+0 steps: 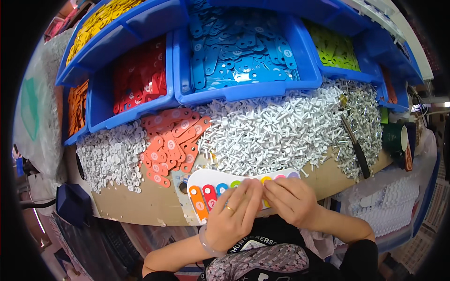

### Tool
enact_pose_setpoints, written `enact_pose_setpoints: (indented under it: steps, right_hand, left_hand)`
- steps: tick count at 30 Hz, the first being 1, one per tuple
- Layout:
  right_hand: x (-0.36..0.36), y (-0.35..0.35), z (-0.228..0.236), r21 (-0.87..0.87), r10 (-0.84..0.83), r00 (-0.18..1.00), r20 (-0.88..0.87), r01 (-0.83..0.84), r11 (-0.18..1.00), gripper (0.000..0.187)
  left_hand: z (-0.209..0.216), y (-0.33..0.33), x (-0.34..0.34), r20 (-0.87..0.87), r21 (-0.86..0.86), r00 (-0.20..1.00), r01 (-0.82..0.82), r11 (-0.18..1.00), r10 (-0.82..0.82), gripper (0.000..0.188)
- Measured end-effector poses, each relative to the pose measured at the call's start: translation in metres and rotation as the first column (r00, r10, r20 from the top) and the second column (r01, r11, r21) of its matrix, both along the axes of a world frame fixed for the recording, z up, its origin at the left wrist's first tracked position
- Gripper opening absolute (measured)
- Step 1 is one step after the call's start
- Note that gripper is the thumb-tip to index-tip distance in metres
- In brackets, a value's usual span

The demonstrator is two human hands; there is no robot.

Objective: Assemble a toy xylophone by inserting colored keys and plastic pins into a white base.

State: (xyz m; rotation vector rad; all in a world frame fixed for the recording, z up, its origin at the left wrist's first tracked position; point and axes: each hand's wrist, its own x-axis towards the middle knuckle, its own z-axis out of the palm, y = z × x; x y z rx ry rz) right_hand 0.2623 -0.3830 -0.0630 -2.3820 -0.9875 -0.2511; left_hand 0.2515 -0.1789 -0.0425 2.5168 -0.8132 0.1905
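A toy xylophone with a white base (206,176) lies at the table's near edge, its coloured bars side by side. The orange bar (198,204), red bar (209,195) and blue bar (222,188) show at its left end. Across the middle bars lies my left hand (234,210), fingers drawn together and a ring on one. My right hand (294,201) is closed beside it, fingertips close to the yellow bar (266,179). Both sets of fingertips nearly meet over the xylophone. Whatever small piece they may pinch is hidden behind the fingers.
White pin-like pegs (272,131) are heaped behind the xylophone, with white caps (112,157) and coral bars (171,145) to the left. Metal screws (363,122) and a black-handled tool (360,157) lie right. Blue bins (234,95) of coloured bars stand behind; a dark green cup (393,138) stands far right.
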Motion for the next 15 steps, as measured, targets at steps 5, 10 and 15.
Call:
enact_pose_setpoints:
  steps: [5,10,15]
  right_hand:
    - [0.007,0.008,0.006,-0.033,-0.029,0.996,0.079,0.032,0.999,0.014]
    - [0.063,0.021,0.014,0.011,-0.024,0.998,-0.053,0.025,1.000,0.013]
    - [0.075,0.051,0.003,-0.224,-0.153,0.988,-0.004,0.148,0.963,0.018]
  left_hand:
    - [0.010,0.015,0.000,-0.172,0.121,0.985,0.011,0.993,0.010,0.046]
    - [0.003,0.043,0.056,-0.331,-0.245,0.944,-0.096,0.965,0.010,0.025]
    - [-0.027,0.029,0.082,-0.254,-0.213,0.966,-0.104,0.971,0.048,0.019]
